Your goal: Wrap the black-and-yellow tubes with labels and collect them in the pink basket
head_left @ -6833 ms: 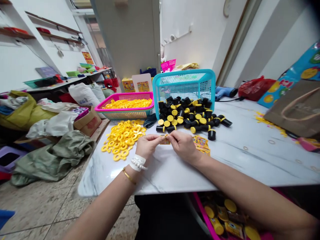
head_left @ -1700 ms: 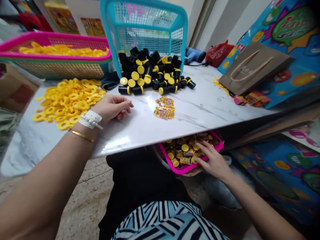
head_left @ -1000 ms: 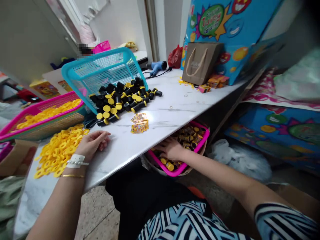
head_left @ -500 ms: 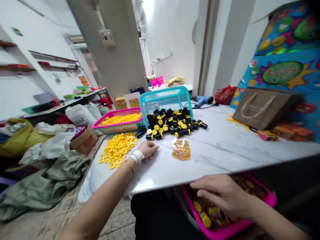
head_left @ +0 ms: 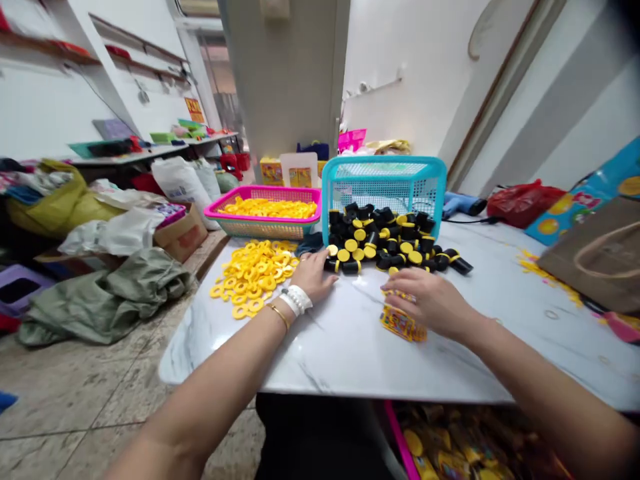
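Note:
My left hand (head_left: 315,275) rests on the white marble table (head_left: 350,347) with its fingers loosely curled, touching the near edge of a pile of black tubes with yellow caps (head_left: 390,243). My right hand (head_left: 433,303) lies palm down with fingers stretched over a small stack of yellow printed stickers (head_left: 400,323). A heap of yellow plastic rings (head_left: 253,273) lies just left of my left hand. The tubes spill out of a tipped teal mesh basket (head_left: 385,183).
A pink basket of yellow rings (head_left: 265,210) stands behind the loose rings. Under the table's near edge sits a pink bin of labelled tubes (head_left: 450,447). A brown paper bag (head_left: 600,257), red bag (head_left: 523,200) and blue hair dryer (head_left: 463,203) lie at right. Sacks and boxes crowd the floor at left.
My right hand has come up from the pink bin under the table and now lies on the sticker stack. My left hand has slid forward to the tubes.

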`<state>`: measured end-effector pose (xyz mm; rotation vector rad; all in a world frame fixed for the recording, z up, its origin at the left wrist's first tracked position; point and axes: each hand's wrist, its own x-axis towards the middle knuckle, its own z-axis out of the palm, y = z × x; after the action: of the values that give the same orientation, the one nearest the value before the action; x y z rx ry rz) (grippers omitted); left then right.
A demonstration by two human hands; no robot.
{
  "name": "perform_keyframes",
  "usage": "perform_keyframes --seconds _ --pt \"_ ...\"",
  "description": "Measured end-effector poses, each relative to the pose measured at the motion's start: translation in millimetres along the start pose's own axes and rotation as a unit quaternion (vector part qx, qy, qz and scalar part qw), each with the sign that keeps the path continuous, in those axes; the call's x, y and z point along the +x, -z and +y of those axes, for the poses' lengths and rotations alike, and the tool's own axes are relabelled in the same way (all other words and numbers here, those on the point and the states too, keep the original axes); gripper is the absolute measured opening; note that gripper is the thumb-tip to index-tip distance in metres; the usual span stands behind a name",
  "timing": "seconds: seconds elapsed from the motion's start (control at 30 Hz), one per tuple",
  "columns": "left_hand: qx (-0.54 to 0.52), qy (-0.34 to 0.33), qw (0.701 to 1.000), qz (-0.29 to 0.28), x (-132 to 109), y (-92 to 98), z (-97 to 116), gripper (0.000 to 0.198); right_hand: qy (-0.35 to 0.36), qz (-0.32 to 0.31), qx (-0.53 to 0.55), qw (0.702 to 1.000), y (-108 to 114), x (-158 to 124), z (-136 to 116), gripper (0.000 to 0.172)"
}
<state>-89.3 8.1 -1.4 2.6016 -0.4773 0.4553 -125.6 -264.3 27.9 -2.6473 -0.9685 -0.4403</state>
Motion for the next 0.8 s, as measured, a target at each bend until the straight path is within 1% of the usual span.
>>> perform_keyframes --seconds 0.07,0.13,0.23,0.3,0.4,0.47,0.53,0.63,0.7,0.73,0.8 --pt "0.011 -0.004 0.999 -0.032 2.3 -3.8 2.4 0.066 -0.009 -0.01 0.052 0.999 -1.6 -27.0 3.0 0.026" --pt "0.016 -0.015 0.999 -0.05 2.4 -5.9 5.2 0.056 -0.028 -0.011 0.112 0.993 -7.3 -44.9 6.5 0.025" --pt "0.003 -0.051 0.996 -0.069 -0.2 -6.7 7.8 0.038 -0.043 0.006 0.164 0.985 -20.5 -52.2 9.9 0.019" --pt "-0.01 -0.074 0.994 -0.081 -3.3 -6.2 9.3 0.037 -0.043 0.018 0.165 0.985 -26.6 -48.1 9.4 0.017" --pt "-0.019 -0.081 0.993 -0.082 -8.2 -4.2 12.1 0.042 -0.048 0.063 0.164 0.983 -25.7 -34.4 4.7 0.016" --pt "-0.039 -0.071 0.994 -0.077 -9.8 -2.4 13.7 0.045 -0.07 0.102 0.193 0.973 -20.8 -19.7 -0.2 0.017" --pt "-0.07 -0.056 0.993 -0.074 -9.8 -0.4 14.6 0.047 -0.113 0.118 0.252 0.954 -16.5 0.6 -5.7 0.02" --pt "-0.109 -0.03 0.991 -0.069 -9.0 3.1 15.3 0.043 -0.17 0.115 0.34 0.918 -16.4 37.9 -13.6 0.025" --pt "-0.131 -0.014 0.99 -0.052 -9.9 6.4 16.7 0.04 -0.171 0.123 0.386 0.898 -20.4 59.8 -18.5 0.028" --pt "-0.146 -0.007 0.989 -0.035 -10.9 8.3 18.0 0.037 -0.168 0.131 0.407 0.888 -23.2 67.7 -21.1 0.03" --pt "-0.194 0.014 0.981 0.005 -13.3 12.7 21.7 0.029 -0.17 0.14 0.44 0.87 -29.0 75.6 -27.7 0.036"
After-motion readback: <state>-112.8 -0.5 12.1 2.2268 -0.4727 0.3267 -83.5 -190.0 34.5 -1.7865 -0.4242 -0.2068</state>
